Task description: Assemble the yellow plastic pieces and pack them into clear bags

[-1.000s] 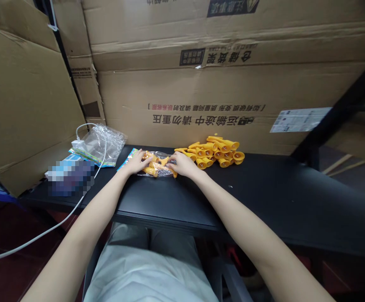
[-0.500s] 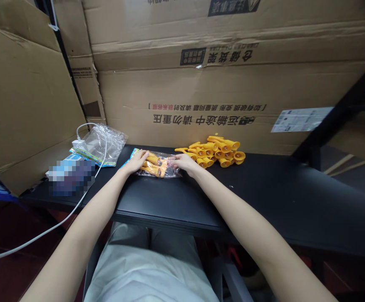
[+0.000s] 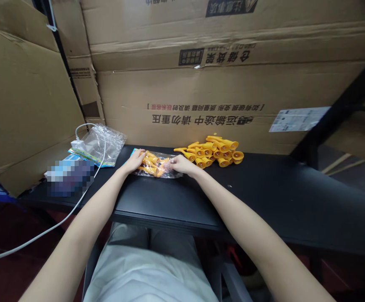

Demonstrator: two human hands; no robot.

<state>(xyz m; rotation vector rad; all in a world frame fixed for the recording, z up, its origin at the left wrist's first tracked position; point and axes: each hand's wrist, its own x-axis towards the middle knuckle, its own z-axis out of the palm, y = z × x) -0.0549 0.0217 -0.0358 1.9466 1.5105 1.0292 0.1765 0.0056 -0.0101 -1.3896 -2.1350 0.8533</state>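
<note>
A clear plastic bag (image 3: 173, 172) with a blue printed end lies on the black table and holds several orange-yellow, horn-shaped plastic pieces (image 3: 151, 159). My left hand (image 3: 134, 161) grips the bag near its printed end, fingers over the top. At the bag's other end, the fingers of my right hand (image 3: 183, 164) are closed together on the clear plastic. Just right of that hand is a pile of the same horn-shaped pieces (image 3: 215, 152), most with their flared mouths toward me. The fingertips of both hands are partly hidden.
Flat clear bags (image 3: 108, 144) lie at the left, by a white plug (image 3: 78, 144) and a white cable (image 3: 58, 225). A blurred-out box-like item (image 3: 70, 178) sits nearer me. Cardboard (image 3: 185, 90) walls the back and left. The table (image 3: 170, 199) has its front edge above my lap.
My right hand has shifted slightly at the bag's end, and the pieces inside lie a little differently. My left hand stays on the bag. The view has moved very slightly.
</note>
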